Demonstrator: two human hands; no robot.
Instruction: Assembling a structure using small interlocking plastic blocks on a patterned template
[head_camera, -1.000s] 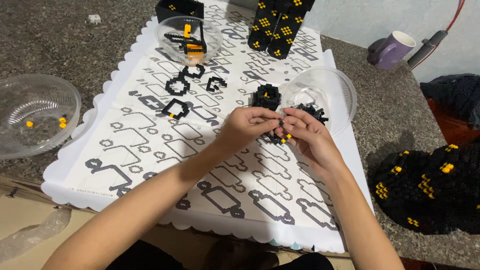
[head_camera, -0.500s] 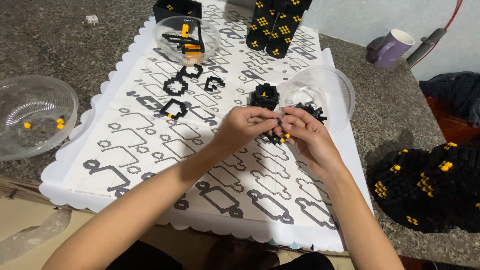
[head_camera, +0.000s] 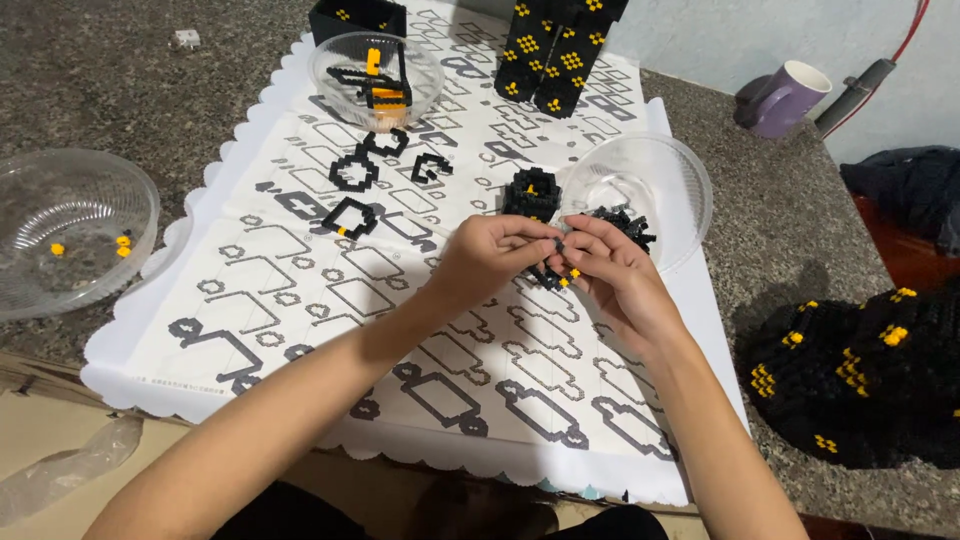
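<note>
- The left hand (head_camera: 495, 250) and right hand (head_camera: 610, 275) meet above the printed instruction sheet (head_camera: 300, 300), fingers pinched shut on a small black and yellow brick piece (head_camera: 556, 274) (mostly hidden by them).
- A clear bowl (head_camera: 680, 190) of black bricks sits just behind the hands.
- A small black brick build (head_camera: 528, 192) stands beside that bowl.
- A purple mug (head_camera: 785, 97) is well apart on the speckled tabletop (head_camera: 120, 90).

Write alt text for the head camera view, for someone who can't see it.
Left hand and right hand meet over a white patterned sheet, pinching a small black-and-yellow brick piece. Clear bowls of bricks, finished black brick models and a purple mug lie around.
</note>
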